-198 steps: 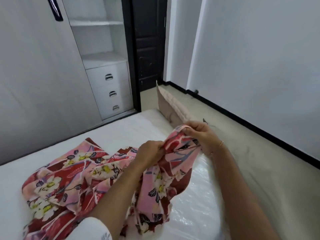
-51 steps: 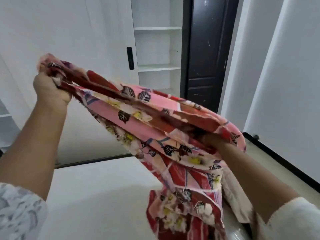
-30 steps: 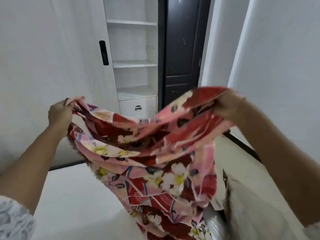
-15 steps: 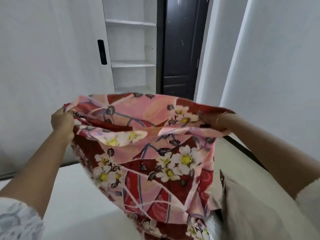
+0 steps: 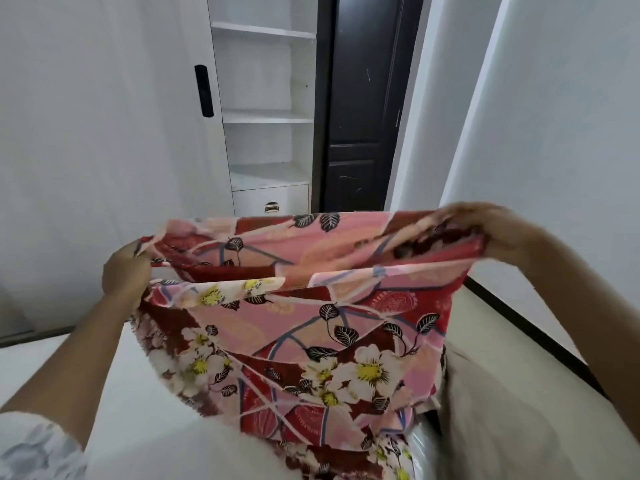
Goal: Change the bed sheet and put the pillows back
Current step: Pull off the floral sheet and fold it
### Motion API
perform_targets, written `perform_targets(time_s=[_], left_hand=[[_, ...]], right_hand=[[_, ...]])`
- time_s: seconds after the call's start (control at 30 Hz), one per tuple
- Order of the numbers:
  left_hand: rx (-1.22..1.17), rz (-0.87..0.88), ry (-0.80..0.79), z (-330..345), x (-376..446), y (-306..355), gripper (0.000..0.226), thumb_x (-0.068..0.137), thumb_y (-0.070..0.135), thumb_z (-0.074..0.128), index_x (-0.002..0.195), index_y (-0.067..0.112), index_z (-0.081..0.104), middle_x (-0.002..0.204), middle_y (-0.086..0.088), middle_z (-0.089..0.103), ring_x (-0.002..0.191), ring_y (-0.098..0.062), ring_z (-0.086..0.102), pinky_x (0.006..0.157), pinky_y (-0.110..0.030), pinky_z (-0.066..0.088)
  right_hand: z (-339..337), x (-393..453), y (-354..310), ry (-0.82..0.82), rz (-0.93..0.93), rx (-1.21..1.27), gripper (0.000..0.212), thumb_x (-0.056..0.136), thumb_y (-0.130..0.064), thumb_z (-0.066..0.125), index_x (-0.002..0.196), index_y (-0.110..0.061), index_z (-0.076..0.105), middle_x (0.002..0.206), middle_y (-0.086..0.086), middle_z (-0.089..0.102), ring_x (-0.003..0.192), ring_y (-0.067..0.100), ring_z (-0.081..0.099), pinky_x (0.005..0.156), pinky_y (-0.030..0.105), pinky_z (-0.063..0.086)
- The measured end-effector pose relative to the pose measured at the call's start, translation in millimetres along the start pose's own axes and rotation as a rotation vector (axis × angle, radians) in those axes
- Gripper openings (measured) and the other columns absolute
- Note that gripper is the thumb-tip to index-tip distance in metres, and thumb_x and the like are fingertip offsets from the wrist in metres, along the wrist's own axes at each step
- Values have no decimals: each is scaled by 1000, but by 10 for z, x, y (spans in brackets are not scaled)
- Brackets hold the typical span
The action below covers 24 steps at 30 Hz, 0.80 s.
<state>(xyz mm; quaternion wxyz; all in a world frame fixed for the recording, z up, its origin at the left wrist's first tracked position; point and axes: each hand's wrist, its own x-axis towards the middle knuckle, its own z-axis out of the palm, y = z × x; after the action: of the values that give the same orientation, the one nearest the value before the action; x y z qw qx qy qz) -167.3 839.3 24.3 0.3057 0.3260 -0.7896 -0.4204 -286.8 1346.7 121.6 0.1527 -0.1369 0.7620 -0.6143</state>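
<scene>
A floral sheet (image 5: 304,327) is being held up over the mattress (image 5: 138,403).

Its left edge is being gripped by the left hand (image 5: 126,271); its right edge is being pinched, as far as the blur allows, by the right hand (image 5: 485,230). Its lower part is being left hanging onto the bare mattress, beside a beige pillow (image 5: 519,420).

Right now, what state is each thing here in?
floral sheet: lifted, partly unfolded, hanging over the bed
left hand: grips the sheet's left edge
right hand: grips its right edge, blurred
mattress: bare
dark door: closed
drawer: closed
</scene>
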Motion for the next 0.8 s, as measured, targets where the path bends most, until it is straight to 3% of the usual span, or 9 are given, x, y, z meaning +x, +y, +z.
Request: perform_targets(time_s=[0.07,0.13,0.23,0.27,0.37,0.43,0.53,0.73,0.8], left_hand=[[-63,-18,9,10,-52,-17,32,93,22,51,123,18,60,120,-13,62,107,-34,57,80,-33,40],[-168,-27,60,32,-97,23,32,92,18,50,122,18,61,118,-9,63,105,-29,58,76,-26,40],[-298,2,95,107,-100,176,39,90,10,43,123,20,60,118,-3,62,104,-22,57,80,-21,45],[-386,-2,92,129,-87,225,40,87,10,44,122,21,61,116,-4,63,101,-22,58,82,-25,47],[-561,10,34,138,-70,355,41,85,6,44,120,20,62,90,-1,61,74,-13,53,61,-20,42],[-600,42,-33,126,-72,495,38,87,4,44,114,24,63,74,6,54,58,-5,45,52,-15,35],[-635,83,-122,160,-146,731,36,86,1,47,92,31,67,69,14,58,58,-2,48,55,-15,37],[-531,152,-266,365,-362,953,33,91,1,44,110,22,61,77,7,57,58,2,54,57,-11,43],[-514,156,-272,390,-415,958,32,93,3,43,114,22,58,78,7,57,56,4,56,54,-7,43]], right_hand=[[-152,11,67,50,-16,-31,44,88,1,42,58,-17,68,68,8,67,58,16,63,57,27,47],[-158,25,308,-20,148,-635,46,93,-5,40,58,-19,66,67,5,57,57,12,54,56,22,38],[-108,4,557,-150,164,-1520,24,96,-24,45,99,-20,69,83,-1,56,83,18,54,64,19,36],[-98,-41,570,-119,157,-1504,24,95,-22,47,109,-19,66,91,1,60,90,20,56,68,19,37],[1,-176,771,-87,220,-671,26,92,-5,52,114,-18,59,98,3,69,85,15,65,72,21,50],[164,-234,1000,-113,176,-398,41,87,-2,59,119,-28,51,106,6,64,88,23,66,77,36,56],[492,-200,1252,-145,167,-89,40,89,2,54,115,-27,41,107,20,60,82,33,66,59,37,56],[1545,164,1032,-251,-32,-847,36,87,11,42,114,-12,48,102,14,54,79,19,53,55,20,46],[1756,236,687,-309,-114,-676,31,86,14,41,95,-13,54,96,11,58,75,18,55,52,16,45]])
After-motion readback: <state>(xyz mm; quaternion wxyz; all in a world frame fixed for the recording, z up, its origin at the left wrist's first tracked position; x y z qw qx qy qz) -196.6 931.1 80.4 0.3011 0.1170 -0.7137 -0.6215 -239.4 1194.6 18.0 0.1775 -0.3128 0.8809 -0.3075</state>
